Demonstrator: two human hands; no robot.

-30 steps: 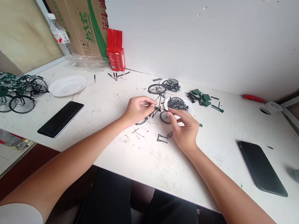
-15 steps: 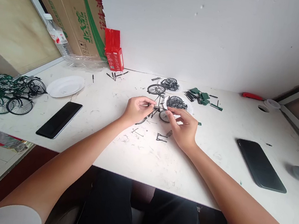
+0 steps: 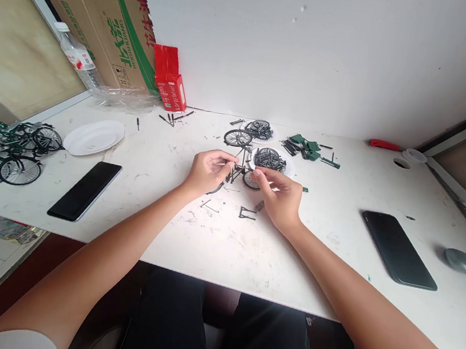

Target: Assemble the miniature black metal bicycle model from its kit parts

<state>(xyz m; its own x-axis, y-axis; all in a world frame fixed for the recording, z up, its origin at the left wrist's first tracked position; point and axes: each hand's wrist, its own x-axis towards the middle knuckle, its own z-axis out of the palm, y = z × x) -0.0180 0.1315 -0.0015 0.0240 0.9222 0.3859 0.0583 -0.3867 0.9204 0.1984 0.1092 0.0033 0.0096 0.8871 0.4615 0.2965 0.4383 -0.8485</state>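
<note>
A small black model bicycle frame (image 3: 237, 172) is between my two hands above the white table. My left hand (image 3: 210, 172) pinches its left side with thumb and forefinger. My right hand (image 3: 278, 195) has thumb and forefinger pressed together at its right side; what small part they hold is too tiny to make out. Beyond the hands lies a loose black wheel (image 3: 238, 137). Another wheel (image 3: 251, 179) shows partly beside my right fingertips. Black wheels (image 3: 270, 159) are piled on a white plate behind my right hand. A black forked part (image 3: 247, 213) lies nearer me.
Finished-looking green and black model bicycles (image 3: 5, 157) stand at the left, near a white plate (image 3: 94, 137) and a phone (image 3: 85, 190). Green parts (image 3: 304, 147) lie at the back. Another phone (image 3: 399, 250) and a grey mouse (image 3: 463, 262) are at the right. A red box (image 3: 171, 88) stands behind.
The whole view has shifted slightly, so most objects appear a little further left. Both hands keep nearly the same pose around the bicycle frame.
</note>
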